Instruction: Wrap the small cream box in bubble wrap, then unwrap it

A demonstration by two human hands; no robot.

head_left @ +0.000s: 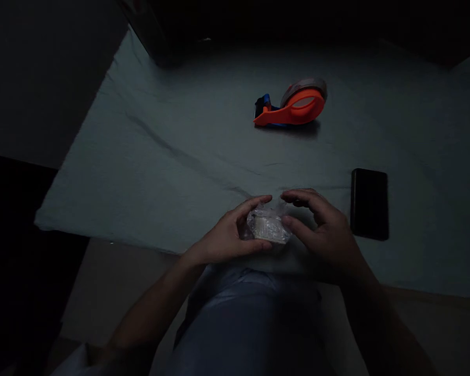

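A small pale block wrapped in crinkled clear plastic (271,228) is between my two hands, near the front edge of the table. My left hand (231,230) grips it from the left, thumb along the near side and fingers along the far side. On the right, the thumb of my right hand (321,219) presses against the wrap. The fingers of that hand curve over the far corner, where loose plastic stands up. What the wrap encloses is too dim to make out.
An orange and blue tape dispenser (290,112) with a roll of tape lies farther back. A black rectangular object (370,203), perhaps a phone, is right of my right hand. A wrinkled pale green cloth (149,172) covers the table. The room is dark.
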